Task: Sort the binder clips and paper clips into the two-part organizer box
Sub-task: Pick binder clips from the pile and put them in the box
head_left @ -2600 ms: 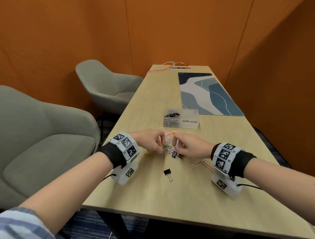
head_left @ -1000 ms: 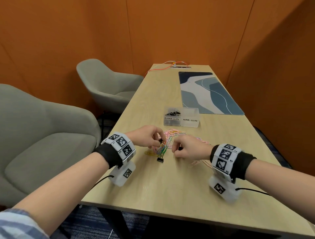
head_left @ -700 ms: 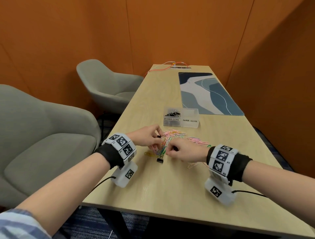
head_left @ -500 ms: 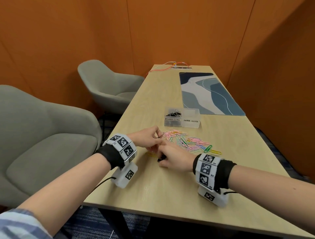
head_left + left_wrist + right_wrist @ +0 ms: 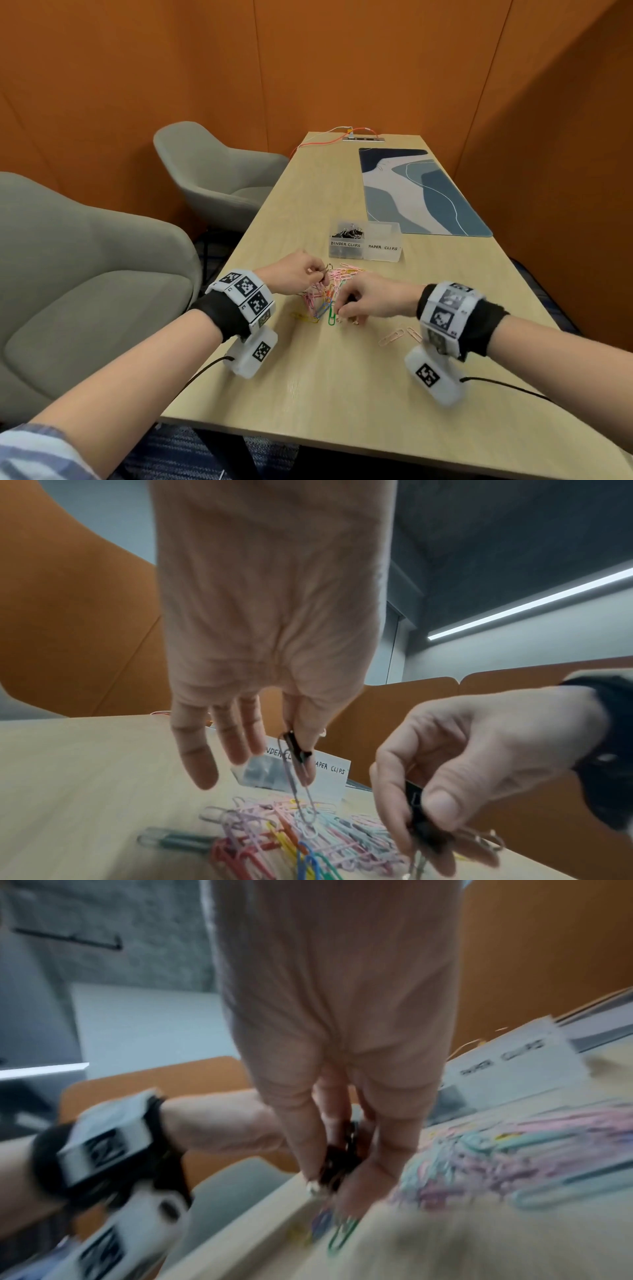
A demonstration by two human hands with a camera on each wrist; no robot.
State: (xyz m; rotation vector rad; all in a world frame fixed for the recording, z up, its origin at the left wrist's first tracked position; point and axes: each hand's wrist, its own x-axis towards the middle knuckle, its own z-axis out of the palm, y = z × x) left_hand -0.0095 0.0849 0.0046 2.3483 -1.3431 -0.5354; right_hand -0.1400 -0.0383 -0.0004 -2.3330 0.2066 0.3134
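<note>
Both hands sit low over the paper clips [image 5: 329,294] at frame centre, nearer the table's [image 5: 342,394] left edge than its right. Left hand [image 5: 294,274] pinches a small black binder clip [image 5: 297,746] between thumb and forefinger, other fingers [image 5: 200,753] hanging loose and spread; a grey paper clip [image 5: 301,791] dangles from it, long axis near vertical, tip down in the pile. Right hand [image 5: 366,296] has fingers curled round a bunch of black binder clips [image 5: 426,829], wire handles poking out below; right wrist view is blurred but shows the same dark clump [image 5: 337,1161] pinched.

Box [image 5: 364,245] stands just past the pile, up-frame from both hands. Its left half, labelled BINDER CLIPS, already holds black clips; the right half, PAPER CLIPS, looks empty. Left hand is closer to the binder half; straight forward reach, nothing between.

Judgement: the hanging grey clip must come off before dropping, or it lands in the wrong half. Two stray pink clips [image 5: 399,335] lie lower right near the right wrist. Open table on the near side and to the right; mat [image 5: 428,192] well beyond the box.
</note>
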